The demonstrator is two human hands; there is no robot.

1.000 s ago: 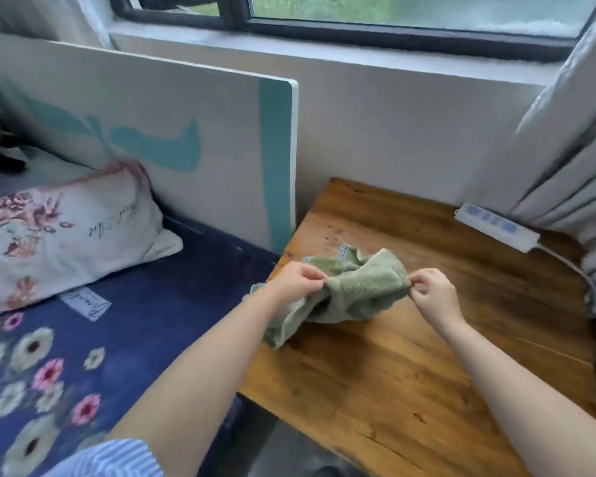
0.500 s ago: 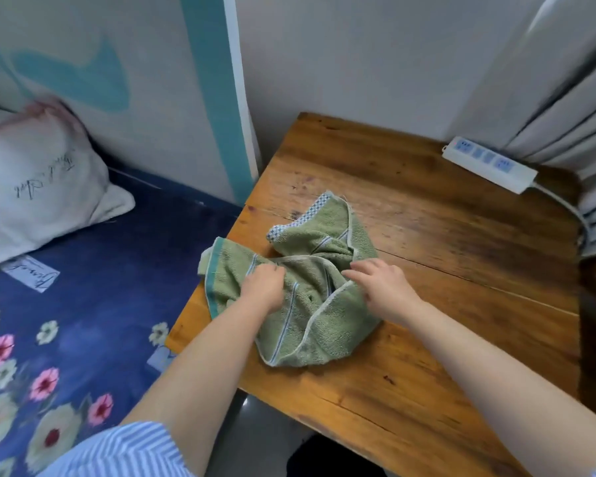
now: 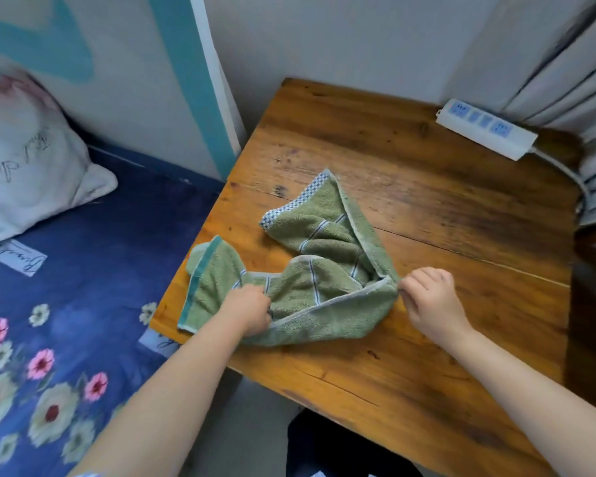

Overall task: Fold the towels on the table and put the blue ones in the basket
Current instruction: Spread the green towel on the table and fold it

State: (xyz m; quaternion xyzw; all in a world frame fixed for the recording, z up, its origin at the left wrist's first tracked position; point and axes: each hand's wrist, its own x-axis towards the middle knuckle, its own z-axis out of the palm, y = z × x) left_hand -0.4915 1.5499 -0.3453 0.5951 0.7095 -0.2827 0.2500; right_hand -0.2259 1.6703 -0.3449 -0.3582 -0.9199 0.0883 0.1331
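Apparently the green towel (image 3: 300,270) is being spread on the bench (image 3: 427,208) for folding: left hand (image 3: 250,313) and right hand (image 3: 427,297) each pinch an edge, so next they must pull it flat.

Cursive handwriting-style script ran across the white pillow (image 3: 31,160) and on small white label patches printed on the blue floral bedsheet (image 3: 83,287), but none of it could be read with certainty.
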